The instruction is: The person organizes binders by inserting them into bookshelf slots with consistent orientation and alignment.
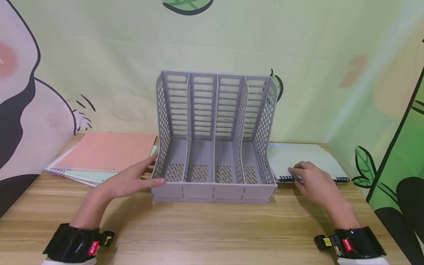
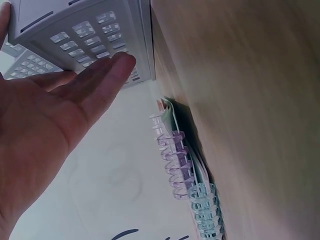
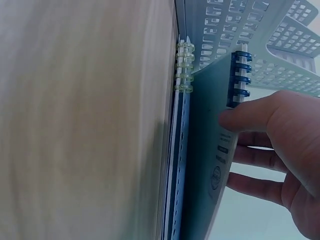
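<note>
A grey four-slot file organizer (image 1: 214, 191) stands upright on the table. My left hand (image 1: 127, 180) rests against its left side, fingers fairly straight along the perforated side wall (image 2: 90, 37) and thumb at the front corner. On the right, my right hand (image 1: 311, 182) pinches the bound edge of a pale spiral notebook (image 1: 308, 160) with a dark blue coil. In the right wrist view the thumb lies on the underside of this notebook (image 3: 215, 165), fingers on the other face. Its bound edge is tilted up off another notebook with a yellowish coil (image 3: 184, 67).
Left of the organizer lies a stack of spiral notebooks, a pink one (image 1: 109, 151) on top, with purple (image 2: 175, 160) and light blue coils (image 2: 205, 210) along its edge. A printed cloth backdrop (image 1: 232, 36) hangs behind the wooden table (image 1: 212, 232).
</note>
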`<state>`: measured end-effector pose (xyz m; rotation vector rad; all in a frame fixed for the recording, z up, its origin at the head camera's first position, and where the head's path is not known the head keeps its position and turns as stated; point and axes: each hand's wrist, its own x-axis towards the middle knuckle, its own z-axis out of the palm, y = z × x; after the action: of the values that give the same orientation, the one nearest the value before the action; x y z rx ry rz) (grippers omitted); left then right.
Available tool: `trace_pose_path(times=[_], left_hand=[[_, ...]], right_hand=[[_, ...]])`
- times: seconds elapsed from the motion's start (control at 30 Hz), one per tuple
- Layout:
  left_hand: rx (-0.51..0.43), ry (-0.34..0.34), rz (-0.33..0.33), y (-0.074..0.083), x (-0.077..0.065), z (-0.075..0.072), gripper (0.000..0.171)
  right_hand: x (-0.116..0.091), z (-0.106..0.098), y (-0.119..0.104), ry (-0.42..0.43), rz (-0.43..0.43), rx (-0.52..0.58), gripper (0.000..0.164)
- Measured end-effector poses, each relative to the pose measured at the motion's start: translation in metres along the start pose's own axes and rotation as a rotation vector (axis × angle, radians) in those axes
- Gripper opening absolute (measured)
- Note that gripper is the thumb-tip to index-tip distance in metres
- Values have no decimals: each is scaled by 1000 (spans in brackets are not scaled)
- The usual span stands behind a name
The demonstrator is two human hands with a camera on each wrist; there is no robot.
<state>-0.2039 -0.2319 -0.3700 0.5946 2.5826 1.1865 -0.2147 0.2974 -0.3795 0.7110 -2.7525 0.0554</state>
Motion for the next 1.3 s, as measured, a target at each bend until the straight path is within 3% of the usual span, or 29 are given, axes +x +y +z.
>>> trace_pose_path(times=[0.17,0.47,1.07,1.3], left_hand=[[-44,-26,-27,4,0,-1,97],[-152,-75,-3,10,1,-3,96],[-130,-63,-4,14,1,-4,98],[-137,-60,-17,13,1,-3,98]], right_hand=[[0,-1,-2,37,32,-1,35],[-1,-4,-5,63,56,0,34],[-1,-9,-2,198,43,-12,31],[0,-9,-4,205,39,-34,29]])
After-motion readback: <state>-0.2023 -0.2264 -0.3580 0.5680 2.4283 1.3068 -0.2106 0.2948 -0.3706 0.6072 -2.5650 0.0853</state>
